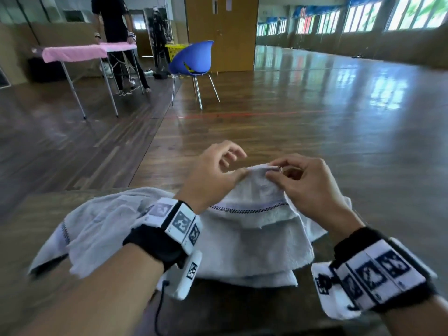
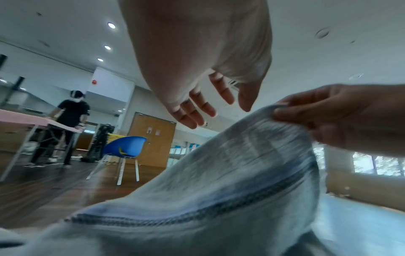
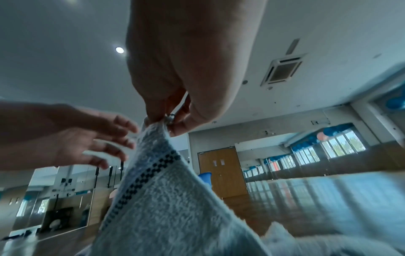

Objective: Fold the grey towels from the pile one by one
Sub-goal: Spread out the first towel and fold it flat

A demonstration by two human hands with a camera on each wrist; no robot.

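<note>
Right hand (image 1: 308,187) pinches the raised edge of a grey towel (image 1: 254,234) between both hands; left hand (image 1: 213,175), fingers loosely spread, touches that edge. The towel drapes onto the counter (image 1: 14,229) below.

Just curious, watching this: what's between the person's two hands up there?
A raised edge of the grey towel spans the gap. The right hand pinches it; the left hand meets its other end with fingers spread. The head view shows this best.
</note>
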